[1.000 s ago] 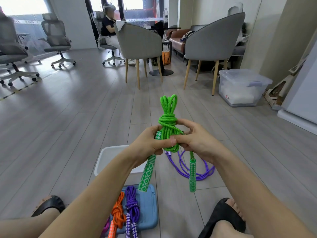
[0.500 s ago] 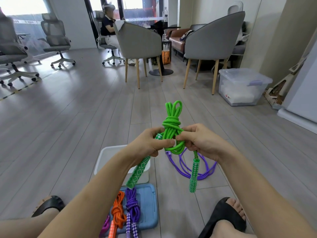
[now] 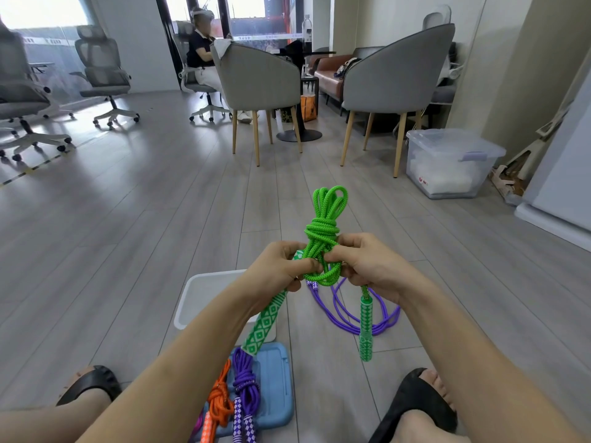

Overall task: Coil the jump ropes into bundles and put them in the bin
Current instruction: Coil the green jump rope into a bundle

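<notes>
Since half a second ago the left-hand handle has swung further under the left forearm and the bundle has barely shifted.

Nearest, below the grip, a flat blue plastic lid lies on the floor, bearing a knotted orange braided jump rope and, just beside it, a coiled purple braided jump rope; something pink shows at the lid's left edge, too hidden to name.

At the grip, the left hand and right hand both pinch the bright green braided jump rope just under its wrapped knot, fingers curled round the strands, thumbs nearly touching. Loops stand upright above the hands. One green-and-white diamond-patterned handle slants down-left from the left hand; the other hangs straight below the right hand.

Just beyond and beneath the hands, a white plastic bin sits on the floor to the left, and a loose purple cord jump rope lies to the right.
</notes>
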Demonstrator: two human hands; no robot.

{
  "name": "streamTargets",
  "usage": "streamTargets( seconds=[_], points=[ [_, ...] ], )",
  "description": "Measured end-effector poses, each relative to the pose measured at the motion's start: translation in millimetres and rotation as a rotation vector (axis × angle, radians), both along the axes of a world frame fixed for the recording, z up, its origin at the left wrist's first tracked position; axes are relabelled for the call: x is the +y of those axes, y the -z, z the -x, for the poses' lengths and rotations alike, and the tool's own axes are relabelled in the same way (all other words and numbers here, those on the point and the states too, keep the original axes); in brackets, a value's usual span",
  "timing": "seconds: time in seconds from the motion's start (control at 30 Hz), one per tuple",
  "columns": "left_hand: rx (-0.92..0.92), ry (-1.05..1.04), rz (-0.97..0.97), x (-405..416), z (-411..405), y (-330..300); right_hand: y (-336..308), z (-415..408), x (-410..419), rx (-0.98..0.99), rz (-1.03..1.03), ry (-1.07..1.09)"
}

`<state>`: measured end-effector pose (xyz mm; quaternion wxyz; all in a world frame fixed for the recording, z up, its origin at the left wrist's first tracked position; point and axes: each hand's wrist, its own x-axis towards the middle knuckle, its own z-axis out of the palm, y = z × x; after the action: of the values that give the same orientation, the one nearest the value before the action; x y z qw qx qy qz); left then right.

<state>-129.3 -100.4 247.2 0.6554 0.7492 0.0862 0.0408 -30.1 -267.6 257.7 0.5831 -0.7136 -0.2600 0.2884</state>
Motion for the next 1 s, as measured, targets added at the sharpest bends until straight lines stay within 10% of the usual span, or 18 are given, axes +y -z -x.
streamTargets(
  seconds=[1.0],
  points=[
    [-0.012, 0.001, -0.099, 4, -3, 7, -5, 8, -5, -0.136, -0.017, -0.018]
  ],
)
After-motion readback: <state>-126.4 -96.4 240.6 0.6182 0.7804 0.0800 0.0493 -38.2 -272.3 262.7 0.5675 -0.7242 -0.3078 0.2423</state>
